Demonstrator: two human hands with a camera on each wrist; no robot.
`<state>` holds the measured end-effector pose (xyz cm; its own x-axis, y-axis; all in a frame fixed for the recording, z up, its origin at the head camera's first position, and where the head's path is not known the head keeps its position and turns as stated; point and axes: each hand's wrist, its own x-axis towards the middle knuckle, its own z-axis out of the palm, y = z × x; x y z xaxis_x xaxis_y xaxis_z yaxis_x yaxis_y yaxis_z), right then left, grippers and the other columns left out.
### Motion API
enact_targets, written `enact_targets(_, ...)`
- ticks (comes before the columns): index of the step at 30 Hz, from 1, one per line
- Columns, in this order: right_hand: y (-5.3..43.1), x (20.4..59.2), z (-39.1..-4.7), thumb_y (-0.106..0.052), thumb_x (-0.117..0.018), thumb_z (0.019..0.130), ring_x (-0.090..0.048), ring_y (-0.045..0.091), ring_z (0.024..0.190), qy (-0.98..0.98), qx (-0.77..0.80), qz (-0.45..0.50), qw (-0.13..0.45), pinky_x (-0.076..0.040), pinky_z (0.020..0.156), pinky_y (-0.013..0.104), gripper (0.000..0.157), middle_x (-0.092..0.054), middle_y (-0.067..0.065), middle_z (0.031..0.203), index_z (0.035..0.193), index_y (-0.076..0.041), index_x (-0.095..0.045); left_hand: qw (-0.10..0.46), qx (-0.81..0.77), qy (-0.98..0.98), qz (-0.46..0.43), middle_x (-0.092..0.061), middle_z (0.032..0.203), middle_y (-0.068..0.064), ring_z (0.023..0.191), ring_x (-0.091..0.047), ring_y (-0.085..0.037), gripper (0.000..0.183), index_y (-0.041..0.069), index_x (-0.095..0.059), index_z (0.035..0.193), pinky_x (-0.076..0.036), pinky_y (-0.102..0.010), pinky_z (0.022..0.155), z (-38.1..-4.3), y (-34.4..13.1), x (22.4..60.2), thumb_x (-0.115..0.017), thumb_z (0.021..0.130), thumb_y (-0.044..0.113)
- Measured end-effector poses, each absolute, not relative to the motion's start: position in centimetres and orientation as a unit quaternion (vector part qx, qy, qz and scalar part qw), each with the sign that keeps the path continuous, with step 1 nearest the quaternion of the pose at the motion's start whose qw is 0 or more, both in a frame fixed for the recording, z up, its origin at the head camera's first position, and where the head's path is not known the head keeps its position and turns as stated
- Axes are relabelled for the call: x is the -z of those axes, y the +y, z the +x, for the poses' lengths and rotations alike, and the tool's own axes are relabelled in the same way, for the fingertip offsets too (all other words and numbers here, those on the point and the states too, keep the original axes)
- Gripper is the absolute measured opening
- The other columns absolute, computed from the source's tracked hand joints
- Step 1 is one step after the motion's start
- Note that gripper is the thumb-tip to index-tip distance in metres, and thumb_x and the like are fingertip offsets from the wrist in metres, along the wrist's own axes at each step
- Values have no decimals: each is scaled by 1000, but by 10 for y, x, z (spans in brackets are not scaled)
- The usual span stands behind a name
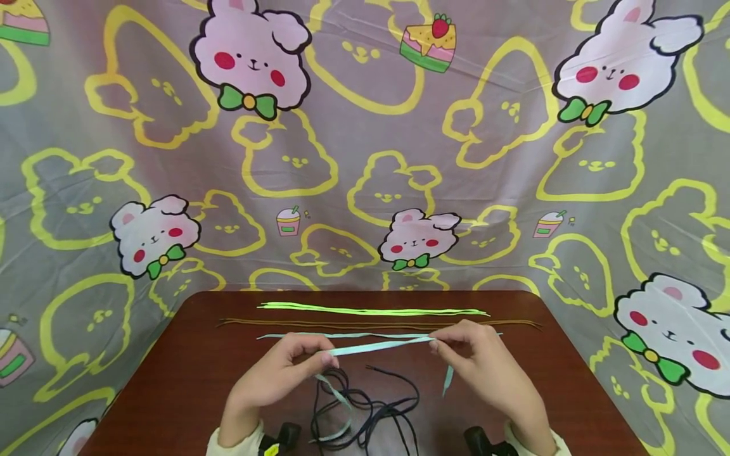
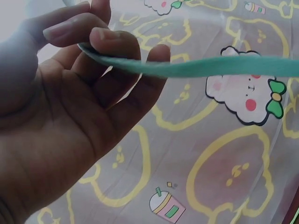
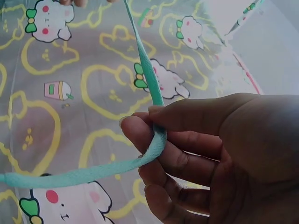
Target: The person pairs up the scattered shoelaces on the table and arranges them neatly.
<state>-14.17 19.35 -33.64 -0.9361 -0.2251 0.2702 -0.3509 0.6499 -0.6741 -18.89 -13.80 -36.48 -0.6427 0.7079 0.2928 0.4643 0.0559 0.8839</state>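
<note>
A flat mint-green shoelace (image 1: 379, 347) stretches nearly level above the table between both hands. My left hand (image 1: 274, 373) pinches it between thumb and fingers, and a loose length trails down below onto the dark laces. On the other side my right hand (image 1: 492, 364) grips the lace between thumb and forefinger, with a short tail hanging under the fingers. In the left wrist view the lace (image 2: 196, 69) runs off to the right from the fingers. The right wrist view has the lace (image 3: 148, 74) bending over the fingers under the thumb.
A tangled dark round lace (image 1: 365, 405) lies on the brown table (image 1: 171, 367) between the forearms. Farther back, another mint lace (image 1: 348, 335), brown laces (image 1: 245, 322) and neon-green laces (image 1: 371, 311) lie straight in rows. A rabbit-print curtain (image 1: 353, 158) hangs behind the table.
</note>
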Motion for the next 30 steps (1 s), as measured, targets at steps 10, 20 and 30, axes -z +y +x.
enact_targets(10, 209, 334, -143, -14, -67, 86, -60, 3, 75, -907, -376, 146, 120, -50, 65, 24, 15, -65, -15, 81, 94, -25, -71, 54, -551, 739, 383, -63, 90, -2, 70, -52, -8, 18, 14, -65, 99, -45, -30, 61, -192, -153, 367, -48, 97, 9)
enact_targets(20, 223, 330, -143, -19, -71, 83, -62, 5, 67, -903, -393, 112, 133, -49, 60, 25, 5, -67, -10, 80, 87, -20, -71, 5, -547, 765, 339, -59, 85, -2, 72, -54, -13, 11, 14, -65, 97, -45, -29, 63, -194, -165, 365, -54, 95, 14)
enact_targets(30, 237, 334, -146, -18, -69, 85, -61, 5, 66, -907, -362, 108, 186, -50, 63, 25, 7, -66, -14, 75, 88, -24, -68, -13, -546, 782, 301, -57, 81, 0, 68, -52, -16, 10, 15, -64, 99, -45, -30, 61, -196, -179, 369, -56, 94, 17)
